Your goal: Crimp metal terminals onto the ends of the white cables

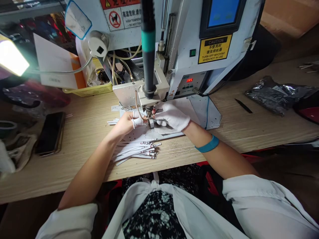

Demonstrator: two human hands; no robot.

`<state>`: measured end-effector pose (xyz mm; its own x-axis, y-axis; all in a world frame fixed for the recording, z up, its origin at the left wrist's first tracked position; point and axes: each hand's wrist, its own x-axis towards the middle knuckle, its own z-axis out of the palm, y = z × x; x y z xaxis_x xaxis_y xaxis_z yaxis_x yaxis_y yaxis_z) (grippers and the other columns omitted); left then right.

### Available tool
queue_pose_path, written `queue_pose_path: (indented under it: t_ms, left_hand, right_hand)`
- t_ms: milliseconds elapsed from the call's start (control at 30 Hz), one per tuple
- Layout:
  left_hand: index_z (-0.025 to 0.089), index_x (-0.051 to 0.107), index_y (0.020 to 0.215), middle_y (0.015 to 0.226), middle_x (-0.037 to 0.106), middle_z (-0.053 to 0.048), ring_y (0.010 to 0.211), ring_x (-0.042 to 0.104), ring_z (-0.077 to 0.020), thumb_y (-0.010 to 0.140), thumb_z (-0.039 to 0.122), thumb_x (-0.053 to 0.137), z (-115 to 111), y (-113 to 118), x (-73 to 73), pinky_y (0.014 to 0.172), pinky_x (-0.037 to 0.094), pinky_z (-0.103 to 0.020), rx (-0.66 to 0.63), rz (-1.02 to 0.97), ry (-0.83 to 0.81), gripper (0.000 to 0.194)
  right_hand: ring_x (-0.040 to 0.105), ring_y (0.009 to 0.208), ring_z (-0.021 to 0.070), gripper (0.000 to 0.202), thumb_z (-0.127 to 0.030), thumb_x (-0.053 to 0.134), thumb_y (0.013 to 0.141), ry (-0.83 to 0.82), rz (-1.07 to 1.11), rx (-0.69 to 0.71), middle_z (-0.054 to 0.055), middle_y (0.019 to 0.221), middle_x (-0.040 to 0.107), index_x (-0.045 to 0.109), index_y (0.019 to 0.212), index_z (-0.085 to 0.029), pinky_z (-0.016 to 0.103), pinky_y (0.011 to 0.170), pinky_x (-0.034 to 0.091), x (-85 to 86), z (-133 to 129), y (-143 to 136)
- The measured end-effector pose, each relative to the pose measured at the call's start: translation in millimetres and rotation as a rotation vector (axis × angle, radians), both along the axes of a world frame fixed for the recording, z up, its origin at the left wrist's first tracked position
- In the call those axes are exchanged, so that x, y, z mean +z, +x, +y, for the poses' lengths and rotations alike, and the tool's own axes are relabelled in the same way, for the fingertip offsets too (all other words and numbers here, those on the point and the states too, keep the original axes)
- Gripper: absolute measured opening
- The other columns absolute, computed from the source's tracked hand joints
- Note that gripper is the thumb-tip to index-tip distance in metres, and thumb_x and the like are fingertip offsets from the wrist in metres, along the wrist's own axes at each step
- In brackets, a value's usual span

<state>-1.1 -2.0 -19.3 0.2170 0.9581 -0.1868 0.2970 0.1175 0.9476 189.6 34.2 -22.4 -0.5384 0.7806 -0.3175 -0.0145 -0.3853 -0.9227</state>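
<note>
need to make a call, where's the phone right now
In the head view, the phone lies at the far left of the wooden table, left of the yellow basket's near edge.

The wooden table (82,132) bears a dark phone (50,133), narrow white strips (136,151) and a crinkled bag (279,94).

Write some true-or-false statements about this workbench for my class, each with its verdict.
1. The right hand wears a white glove. True.
2. The teal wristband is on the left arm. False: it is on the right arm.
3. The phone lies to the right of both hands. False: it lies to their left.
4. Several white strips lie nearer the person than the hands do. True.
</note>
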Motion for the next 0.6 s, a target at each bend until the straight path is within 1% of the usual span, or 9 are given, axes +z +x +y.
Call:
queue_pose_path:
  t_ms: [267,400,500,600]
  left_hand:
    - [0.017,0.064,0.061,0.064,0.062,-0.001,0.067,0.055,-0.0157,0.055,0.04,0.064,0.7,0.9,2.8,0.067,0.044,-0.027,0.004,0.011,-0.032,0.024]
    - [0.017,0.065,0.062,0.063,0.063,-0.001,0.066,0.055,-0.0159,0.056,0.039,0.065,0.6,-0.1,1.0,0.065,0.044,-0.026,-0.004,0.01,-0.008,0.022]
    - [0.017,0.066,0.064,0.065,0.065,-0.002,0.068,0.058,-0.0166,0.057,0.037,0.066,0.5,-0.3,-0.4,0.067,0.046,-0.027,-0.011,-0.007,0.007,0.021]
    - [0.017,0.065,0.062,0.062,0.063,-0.001,0.068,0.058,-0.017,0.057,0.037,0.065,0.0,0.7,0.3,0.068,0.047,-0.028,-0.008,-0.012,0.016,0.02]
  right_hand:
    - [0.043,0.041,0.005,0.019,-0.008,0.068,0.071,-0.02,-0.018,-0.006,-0.004,0.057,0.049,0.053,0.077,-0.017,0.014,0.031,0.029,0.9,-0.8,-0.6]
    - [0.042,0.04,0.0049,0.019,-0.007,0.066,0.07,-0.007,-0.011,-0.001,-0.004,0.057,0.049,0.051,0.076,-0.017,0.014,0.03,0.029,1.1,-0.7,-0.3]
    - [0.042,0.041,0.0047,0.019,-0.007,0.066,0.069,-0.003,0.004,0.01,-0.004,0.056,0.049,0.05,0.074,-0.018,0.014,0.03,0.029,1.7,-1.0,0.1]
    - [0.042,0.041,0.0046,0.018,-0.007,0.064,0.069,-0.004,-0.003,0.004,-0.005,0.056,0.049,0.05,0.074,-0.017,0.013,0.03,0.029,2.9,-1.4,-0.2]
